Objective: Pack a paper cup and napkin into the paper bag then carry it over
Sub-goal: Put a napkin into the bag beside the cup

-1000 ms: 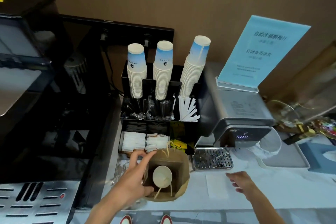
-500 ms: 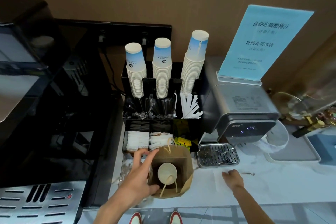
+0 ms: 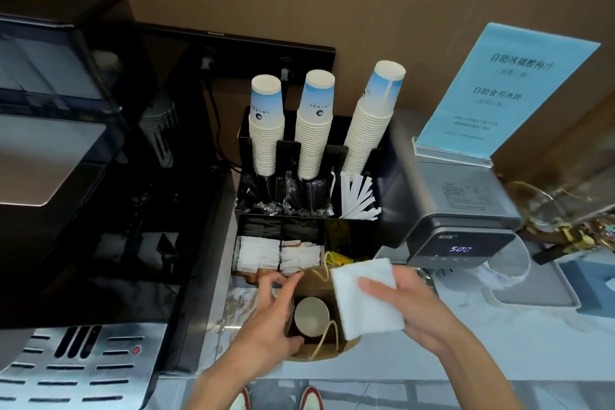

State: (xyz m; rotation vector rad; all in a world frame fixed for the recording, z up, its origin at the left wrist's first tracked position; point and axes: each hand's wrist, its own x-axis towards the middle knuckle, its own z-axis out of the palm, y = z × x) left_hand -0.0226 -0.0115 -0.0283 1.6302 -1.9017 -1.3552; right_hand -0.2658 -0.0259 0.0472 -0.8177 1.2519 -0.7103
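Napkin lifted and brought over the bag; cup already inside.

I note, left to right: left hand [image 3: 271,319] grips the paper bag [image 3: 314,281] rim at its 9 o'clock, paper cup [image 3: 311,315] upright within. Right hand [image 3: 404,308], half a second ago flat on the table [image 3: 499,336], now pinches the napkin [image 3: 364,296] over the bag's 3 o'clock edge. I judge insertion remains.

I see a plain white napkin [image 3: 366,299] at lower centre over a brown paper bag [image 3: 316,280] with tan handles; the paper cup [image 3: 311,315] inside is off-white. The cup stacks [image 3: 314,130] at upper centre are cream with blue-and-white tops. The sign [image 3: 506,93] at upper right is pale blue. The table [image 3: 499,343] looks white, perhaps marbled.
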